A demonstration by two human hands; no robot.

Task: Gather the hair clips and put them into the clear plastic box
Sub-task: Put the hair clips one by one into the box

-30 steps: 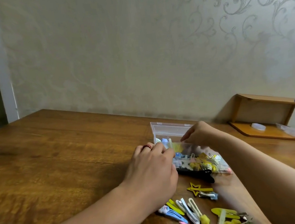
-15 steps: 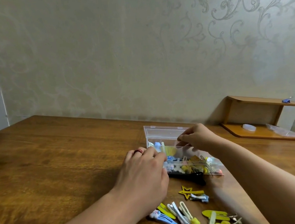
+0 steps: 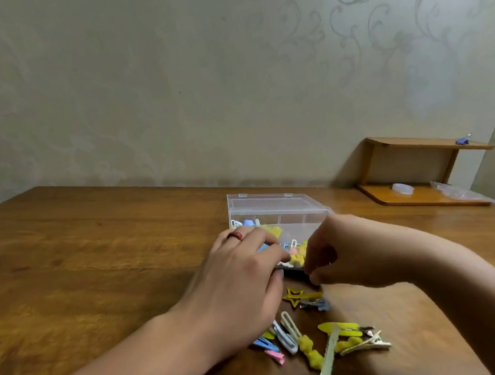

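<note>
The clear plastic box [image 3: 276,205] stands open on the wooden table [image 3: 93,251], holding several coloured hair clips [image 3: 295,254]. My left hand [image 3: 238,281] grips the box's near left corner, fingers over the wall and thumb along the front. With curled fingers, my right hand [image 3: 349,252] reaches down at the box's front edge and pinches the end of a black hair clip [image 3: 294,273], which is mostly hidden. A yellow star clip [image 3: 295,296] and a grey-blue clip [image 3: 316,304] lie just in front. More loose clips [image 3: 329,350] lie nearer to me.
A small wooden shelf [image 3: 420,198] stands at the back right against the wall, with a small white object and a plastic bag on its base and a blue clip [image 3: 462,141] on top. Bare tabletop stretches to the left.
My right hand has moved from the box's far side to its front edge, down onto the black clip. My left hand stays on the box. The camera has shifted.
</note>
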